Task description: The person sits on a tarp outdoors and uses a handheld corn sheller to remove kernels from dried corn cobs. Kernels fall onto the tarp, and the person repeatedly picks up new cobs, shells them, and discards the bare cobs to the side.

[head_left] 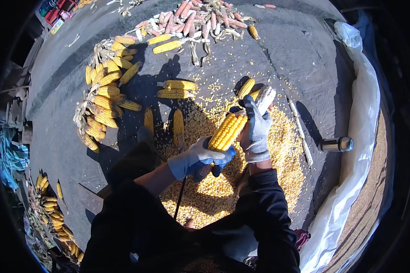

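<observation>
Shelling corn, seemingly, the person has the left hand's grip closed around a yellow ear above loose kernels, the right hand's around a pale cob; the next rub likely needs firm pressure.

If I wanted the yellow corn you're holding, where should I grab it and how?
Probably the uncovered middle of the yellow cob, from above and the left: its round body slants up rightward, the left hand wraps its lower end and the right hand crowds its upper end.
</observation>
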`<control>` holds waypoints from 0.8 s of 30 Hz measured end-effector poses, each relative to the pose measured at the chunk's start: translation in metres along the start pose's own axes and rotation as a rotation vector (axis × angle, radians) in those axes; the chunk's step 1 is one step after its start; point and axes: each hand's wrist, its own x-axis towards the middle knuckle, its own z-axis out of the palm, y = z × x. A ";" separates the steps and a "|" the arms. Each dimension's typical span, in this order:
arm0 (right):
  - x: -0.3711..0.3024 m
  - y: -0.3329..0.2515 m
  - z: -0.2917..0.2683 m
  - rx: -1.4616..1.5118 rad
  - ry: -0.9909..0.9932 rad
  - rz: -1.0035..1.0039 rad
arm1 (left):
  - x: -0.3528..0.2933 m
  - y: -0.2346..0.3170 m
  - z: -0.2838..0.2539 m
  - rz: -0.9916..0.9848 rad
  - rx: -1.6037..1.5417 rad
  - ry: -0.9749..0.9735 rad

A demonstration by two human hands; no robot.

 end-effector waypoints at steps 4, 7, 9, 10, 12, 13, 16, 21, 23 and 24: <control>0.004 -0.018 -0.014 -0.071 -0.263 0.213 | 0.006 -0.010 -0.015 0.038 0.051 0.015; -0.014 -0.028 -0.001 -0.236 -0.366 0.112 | 0.013 -0.033 -0.032 0.334 0.286 0.167; -0.018 -0.012 0.002 -0.276 -0.216 0.013 | 0.019 -0.051 -0.037 0.455 0.449 0.265; -0.018 -0.007 0.001 -0.266 -0.151 -0.056 | 0.018 -0.051 -0.033 0.411 0.490 0.286; -0.011 0.001 -0.004 -0.269 -0.036 -0.134 | 0.001 -0.007 -0.004 -0.063 0.421 0.234; -0.007 0.002 -0.006 -0.244 -0.022 -0.123 | 0.006 -0.007 -0.011 0.027 -0.107 -0.073; 0.001 -0.004 -0.021 -0.350 -0.116 -0.037 | 0.005 -0.005 -0.006 0.023 0.082 0.080; -0.012 -0.039 -0.007 -0.227 -0.291 0.155 | 0.014 -0.007 -0.013 -0.049 -0.177 0.138; -0.013 -0.017 -0.013 -0.367 -0.257 -0.056 | 0.025 -0.007 0.010 -0.037 -0.548 0.372; -0.017 -0.016 -0.003 -0.361 -0.122 -0.014 | 0.019 -0.007 0.004 -0.030 -0.265 0.276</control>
